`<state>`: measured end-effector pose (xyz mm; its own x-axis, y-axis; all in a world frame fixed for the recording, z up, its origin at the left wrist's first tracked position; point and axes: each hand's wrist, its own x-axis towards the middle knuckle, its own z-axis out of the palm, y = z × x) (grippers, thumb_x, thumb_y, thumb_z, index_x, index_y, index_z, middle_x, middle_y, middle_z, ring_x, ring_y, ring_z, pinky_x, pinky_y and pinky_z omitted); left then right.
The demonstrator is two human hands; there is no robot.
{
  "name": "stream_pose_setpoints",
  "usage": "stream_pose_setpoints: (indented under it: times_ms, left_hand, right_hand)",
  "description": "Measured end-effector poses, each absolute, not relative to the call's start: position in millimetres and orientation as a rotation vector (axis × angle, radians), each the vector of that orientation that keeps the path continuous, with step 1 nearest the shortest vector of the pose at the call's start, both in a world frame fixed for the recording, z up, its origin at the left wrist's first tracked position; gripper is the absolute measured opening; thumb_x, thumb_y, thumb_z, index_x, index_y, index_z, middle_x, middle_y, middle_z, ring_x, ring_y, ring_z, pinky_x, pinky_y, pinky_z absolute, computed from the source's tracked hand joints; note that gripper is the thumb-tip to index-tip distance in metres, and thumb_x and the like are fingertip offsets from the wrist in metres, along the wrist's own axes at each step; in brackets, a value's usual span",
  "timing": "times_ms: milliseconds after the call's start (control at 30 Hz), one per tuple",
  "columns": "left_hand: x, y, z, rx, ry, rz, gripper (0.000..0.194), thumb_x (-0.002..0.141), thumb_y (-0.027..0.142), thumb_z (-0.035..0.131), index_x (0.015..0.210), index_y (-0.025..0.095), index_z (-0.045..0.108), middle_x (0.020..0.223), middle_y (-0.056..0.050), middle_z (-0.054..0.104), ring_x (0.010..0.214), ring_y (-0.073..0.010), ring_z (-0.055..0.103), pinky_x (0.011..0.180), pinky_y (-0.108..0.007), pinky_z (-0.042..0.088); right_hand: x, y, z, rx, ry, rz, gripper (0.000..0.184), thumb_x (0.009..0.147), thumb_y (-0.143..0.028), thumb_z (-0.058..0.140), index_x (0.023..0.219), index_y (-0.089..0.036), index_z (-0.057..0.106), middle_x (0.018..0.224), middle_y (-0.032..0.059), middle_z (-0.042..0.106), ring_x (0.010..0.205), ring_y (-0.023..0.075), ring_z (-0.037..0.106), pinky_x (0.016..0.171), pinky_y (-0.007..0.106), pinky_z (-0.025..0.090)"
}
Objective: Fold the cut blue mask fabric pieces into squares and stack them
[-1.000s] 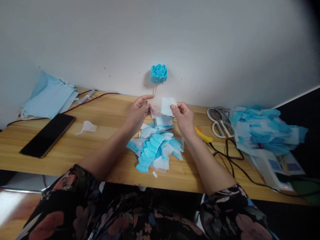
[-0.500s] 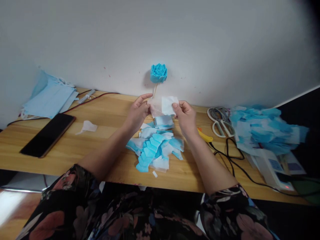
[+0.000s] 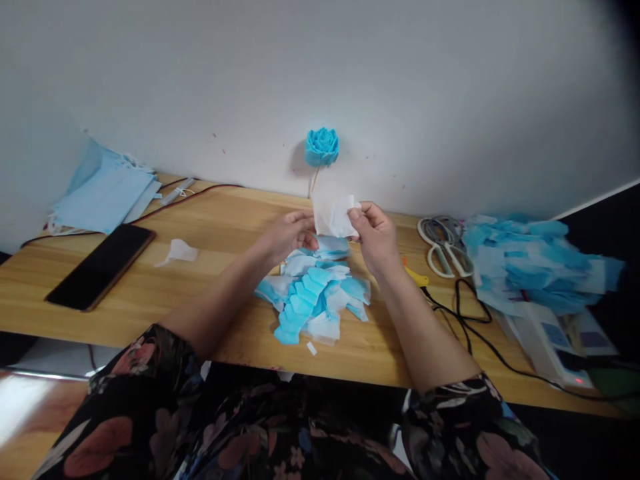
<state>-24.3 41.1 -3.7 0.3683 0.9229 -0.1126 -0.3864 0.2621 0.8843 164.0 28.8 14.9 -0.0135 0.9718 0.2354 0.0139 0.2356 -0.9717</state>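
Lowered since the earlier frame: my left hand [image 3: 287, 235], thumb and fingers parted beside the left edge of the thin white rectangular fabric sheet [image 3: 331, 219]; contact there cannot be confirmed. My right hand [image 3: 376, 237] pinches its right side, above the blue-and-white fabric scraps [image 3: 317, 293]. Recommended: light fingertip tension, layers flat. Behind stands the ruffled blue fabric flower [image 3: 321, 148]; the yellow tool [image 3: 417, 279] crowds my right forearm.

Forearms [image 3: 430, 320] stretched forward, right hand [image 3: 376, 233] pinching, left hand [image 3: 291, 236] loose, fingers [image 3: 301, 215] parted
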Motion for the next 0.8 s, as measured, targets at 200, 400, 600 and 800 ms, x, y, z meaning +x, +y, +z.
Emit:
stream_pose_setpoints:
  times_ms: [200, 400, 600, 800]
  left_hand:
    - [-20.6, 36.9, -2.8, 0.964, 0.704, 0.941, 0.035, 0.082, 0.046, 0.08, 0.093, 0.013, 0.073, 0.084, -0.009, 0.076, 0.068, -0.0153, 0.07, 0.069, -0.028, 0.057]
    - [-20.2, 38.0, -5.7, 0.967, 0.714, 0.952, 0.047, 0.066, 0.051, 0.091, 0.091, 0.014, 0.075, 0.084, -0.007, 0.076, 0.068, -0.0139, 0.069, 0.065, -0.026, 0.058]
    - [-20.2, 36.8, -3.7, 0.991, 0.78, 1.016, 0.037, 0.067, 0.039, 0.091, 0.083, 0.012, 0.073, 0.073, -0.003, 0.071, 0.063, -0.011, 0.064, 0.064, -0.024, 0.055]
    - [-22.5, 42.5, -6.9, 1.024, 0.773, 1.104, 0.031, 0.068, 0.035, 0.088, 0.082, 0.013, 0.071, 0.071, -0.002, 0.07, 0.064, -0.0122, 0.065, 0.065, -0.025, 0.056]
  right_hand:
    - [162.4, 27.1, 15.0, -1.068, -1.44, 1.018, 0.048, 0.072, -0.07, 0.075, 0.081, -0.024, 0.066, 0.06, -0.0047, 0.054, 0.054, 0.0112, 0.046, 0.05, 0.025, 0.04]
    - [160.3, 24.9, 13.6, -1.047, -1.506, 1.033, 0.047, 0.073, -0.069, 0.074, 0.08, -0.023, 0.068, 0.054, -0.0057, 0.053, 0.049, 0.01, 0.044, 0.048, 0.024, 0.036]
    - [159.1, 24.2, 14.8, -1.053, -1.506, 1.037, 0.044, 0.074, -0.066, 0.076, 0.08, -0.023, 0.068, 0.056, -0.0056, 0.054, 0.05, 0.0101, 0.044, 0.049, 0.025, 0.038]
    - [160.0, 29.3, 10.6, -1.09, -1.437, 0.936, 0.039, 0.076, -0.062, 0.075, 0.08, -0.024, 0.067, 0.055, -0.0062, 0.05, 0.051, 0.0107, 0.043, 0.05, 0.025, 0.039]
